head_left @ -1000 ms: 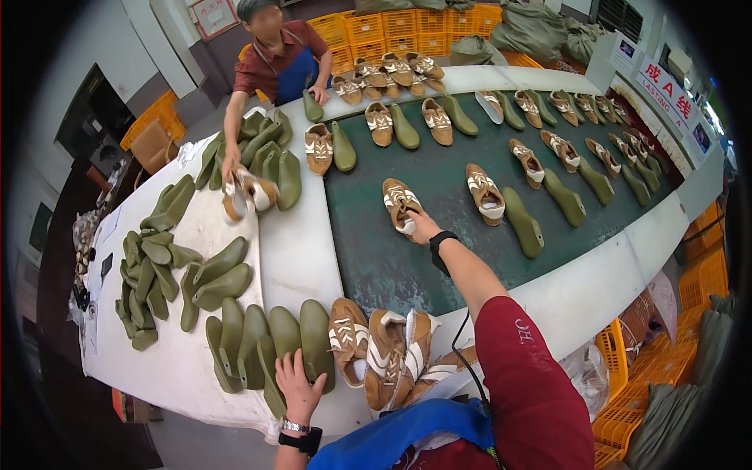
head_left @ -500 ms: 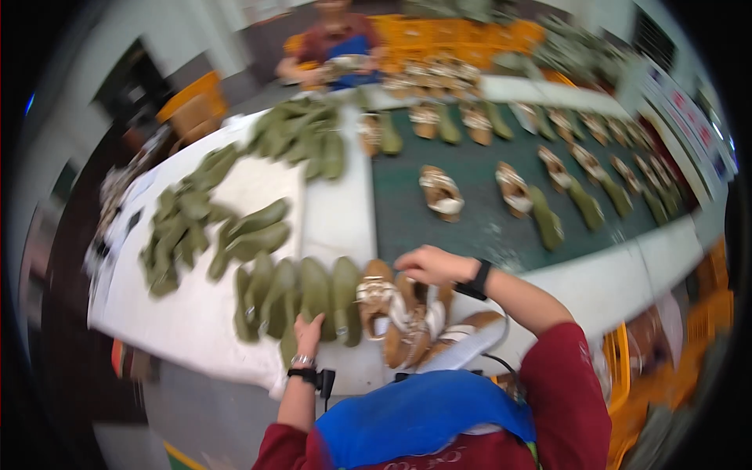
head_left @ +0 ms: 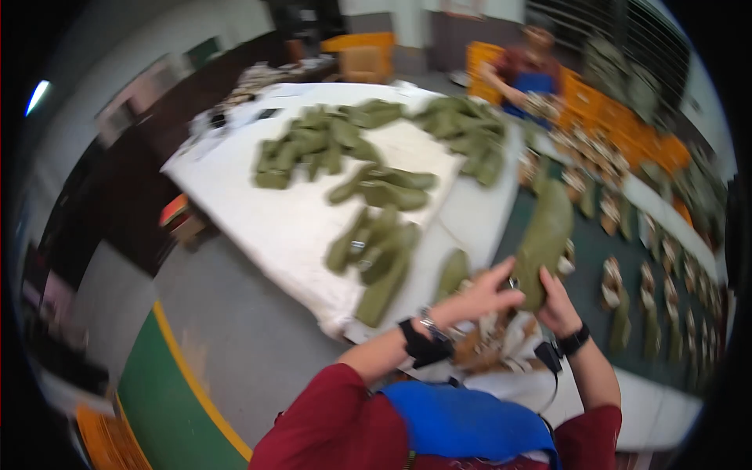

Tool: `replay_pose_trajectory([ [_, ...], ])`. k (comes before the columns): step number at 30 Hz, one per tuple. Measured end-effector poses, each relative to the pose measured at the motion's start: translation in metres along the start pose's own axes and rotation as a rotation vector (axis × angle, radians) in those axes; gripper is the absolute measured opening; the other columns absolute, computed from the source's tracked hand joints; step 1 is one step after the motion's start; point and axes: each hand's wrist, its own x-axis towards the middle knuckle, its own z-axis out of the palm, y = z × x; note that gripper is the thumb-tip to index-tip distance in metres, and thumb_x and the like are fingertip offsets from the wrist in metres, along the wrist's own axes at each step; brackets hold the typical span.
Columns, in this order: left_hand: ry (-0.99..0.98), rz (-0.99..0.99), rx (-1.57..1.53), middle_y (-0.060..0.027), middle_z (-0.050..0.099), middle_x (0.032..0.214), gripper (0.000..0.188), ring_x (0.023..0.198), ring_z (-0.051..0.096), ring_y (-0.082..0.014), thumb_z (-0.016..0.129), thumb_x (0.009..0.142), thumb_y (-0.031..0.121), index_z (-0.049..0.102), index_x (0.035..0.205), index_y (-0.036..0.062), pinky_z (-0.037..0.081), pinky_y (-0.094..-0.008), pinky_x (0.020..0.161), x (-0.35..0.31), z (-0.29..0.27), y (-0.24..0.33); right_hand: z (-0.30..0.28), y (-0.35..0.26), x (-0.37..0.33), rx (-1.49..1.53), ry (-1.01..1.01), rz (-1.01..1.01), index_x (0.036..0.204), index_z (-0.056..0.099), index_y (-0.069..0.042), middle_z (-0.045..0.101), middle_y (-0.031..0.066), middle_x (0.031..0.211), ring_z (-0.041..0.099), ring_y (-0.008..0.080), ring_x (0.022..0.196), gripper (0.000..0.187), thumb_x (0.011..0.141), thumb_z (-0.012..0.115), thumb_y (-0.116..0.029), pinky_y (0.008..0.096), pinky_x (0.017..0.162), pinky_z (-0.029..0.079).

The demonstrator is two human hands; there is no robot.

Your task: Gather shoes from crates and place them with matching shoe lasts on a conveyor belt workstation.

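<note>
In front of me a long olive-green shoe last (head_left: 547, 227) is raised, toe pointing away over the green belt. My right hand (head_left: 559, 307) grips its lower end from the right. My left hand (head_left: 487, 294) closes on the same end from the left, with its fingertips at the edge. Just below my hands lie several tan sandals with white straps (head_left: 487, 345), partly covered by my wrists and blurred. Another green last (head_left: 453, 272) stands on the table beyond my left wrist, and a row of green lasts (head_left: 384, 270) lies to its left.
Heaps of green lasts (head_left: 313, 141) lie on the white table (head_left: 274, 227). Pairs of sandals and lasts line the dark green belt (head_left: 580, 305) at right. Across the table a person (head_left: 536, 74) holds a sandal near orange crates (head_left: 583, 106).
My view has swung left. My left hand has left the row of lasts and my right hand the sandals; both now hold a raised green shoe last.
</note>
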Motion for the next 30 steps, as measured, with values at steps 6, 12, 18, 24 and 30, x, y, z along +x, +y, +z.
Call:
replay_pose_trajectory([
  [6, 0.194, -0.318, 0.099, -0.0117, 0.059, 0.115, 0.039, 0.105, 0.057, -0.0183, 0.057, 0.089, 0.011, 0.049, 0.124, -0.0033, 0.045, -0.0291, 0.090, -0.043, -0.071, -0.053, -0.132, -0.005, -0.025, 0.359, 0.383, 0.198, 0.119, 0.049, -0.006, 0.058, 0.0158, 0.101, 0.057, 0.0238, 0.084, 0.048, 0.093, 0.044, -0.046, 0.0333, 0.073, 0.052],
  [12, 0.423, -0.417, 0.700, -0.0205, 0.054, 0.120, 0.047, 0.112, 0.052, -0.0296, 0.064, 0.079, 0.014, 0.050, 0.121, -0.0035, 0.042, -0.0362, 0.092, -0.084, -0.117, -0.123, -0.255, 0.043, -0.052, 0.647, 0.653, 0.136, 0.119, 0.048, -0.005, 0.055, 0.0166, 0.110, 0.057, 0.0262, 0.092, 0.048, 0.094, 0.042, -0.046, 0.0346, 0.077, 0.052],
  [18, 0.269, -0.492, 1.016, -0.0247, 0.046, 0.126, 0.060, 0.118, 0.043, -0.0383, 0.066, 0.076, 0.015, 0.040, 0.128, -0.0025, 0.037, -0.0408, 0.098, -0.105, -0.121, -0.155, -0.316, 0.065, -0.017, -0.968, 1.011, 0.085, 0.131, 0.040, -0.003, 0.052, 0.0240, 0.122, 0.054, 0.0329, 0.110, 0.068, 0.083, 0.054, -0.048, 0.0417, 0.092, 0.044],
  [24, 0.231, -0.506, 1.040, -0.0250, 0.046, 0.125, 0.060, 0.117, 0.043, -0.0391, 0.068, 0.074, 0.012, 0.041, 0.126, -0.0027, 0.037, -0.0405, 0.099, -0.113, -0.124, -0.180, -0.286, 0.055, 0.002, -1.386, 1.003, 0.524, 0.118, 0.039, -0.003, 0.064, 0.0198, 0.099, 0.061, 0.0350, 0.095, 0.047, 0.084, 0.055, -0.031, 0.0449, 0.081, 0.048],
  [30, 0.490, -0.363, 1.337, -0.0258, 0.042, 0.126, 0.075, 0.115, 0.042, -0.0419, 0.070, 0.068, 0.007, 0.033, 0.133, 0.0011, 0.036, -0.0426, 0.098, -0.095, -0.121, -0.136, -0.283, 0.054, -0.026, -1.383, 0.987, 0.495, 0.138, 0.026, -0.006, 0.062, 0.0218, 0.104, 0.060, 0.0361, 0.097, 0.066, 0.084, 0.054, -0.030, 0.0444, 0.084, 0.046],
])
